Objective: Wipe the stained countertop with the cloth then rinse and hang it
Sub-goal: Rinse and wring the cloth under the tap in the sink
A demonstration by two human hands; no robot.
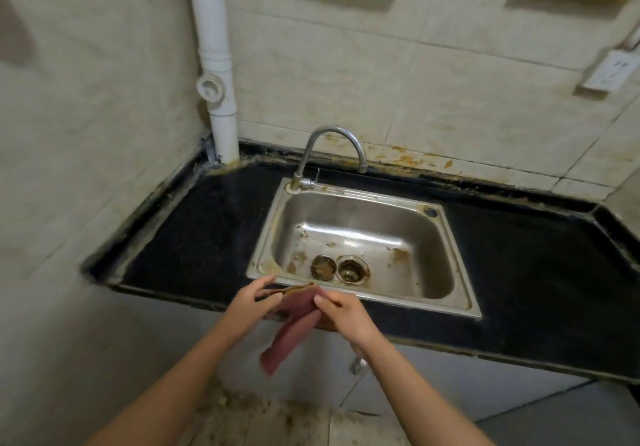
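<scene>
Just below the middle of the frame, the left hand curls its fingers and thumb round the upper edge of a reddish-pink cloth, pinching the brown-soiled fold. The right hand pinches the same cloth from the other side, its thumb and fingertips closed on the fabric. The cloth hangs between the two hands, its loose end drooping down and to the left, in front of the counter's near edge.

Just above the hands lies the front rim of a stainless steel sink, its basin spotted with brown stains round two drain openings. A curved metal faucet stands at the sink's upper left corner. The sink sits in a black countertop that spans the middle of the frame. A white drain pipe runs down the tiled wall at the upper left. A white wall socket is at the upper right.
</scene>
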